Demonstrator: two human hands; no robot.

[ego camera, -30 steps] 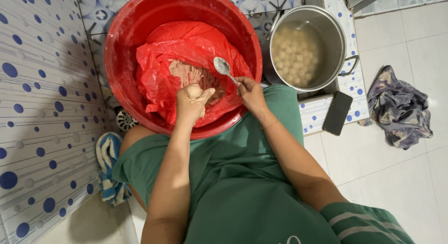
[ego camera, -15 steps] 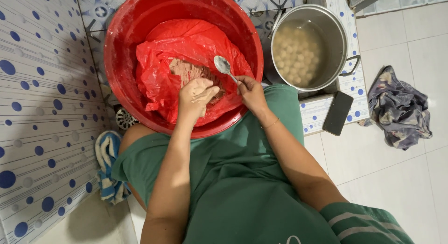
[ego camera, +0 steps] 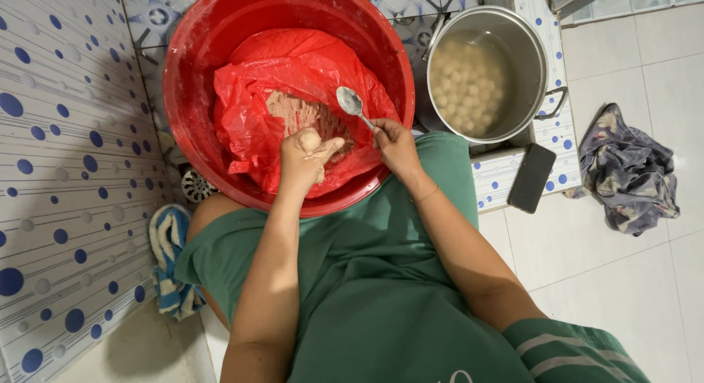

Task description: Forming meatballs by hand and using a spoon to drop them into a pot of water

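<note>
Over the red basin (ego camera: 198,97), left hand (ego camera: 304,159) squeezes paste, right hand (ego camera: 394,145) holds spoon (ego camera: 350,103).

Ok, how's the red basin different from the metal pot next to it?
The red basin is plastic-looking, wider and lined with a red bag holding pinkish paste; the metal pot is smaller, steel, and holds pale balls in cloudy liquid. Both are round and open-topped.

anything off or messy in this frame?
Mostly tidy. A crumpled grey cloth lies loose on the white floor tiles, and a dark phone overhangs the patterned step edge beside the steel pot. No mix spilled outside the red basin.
</note>
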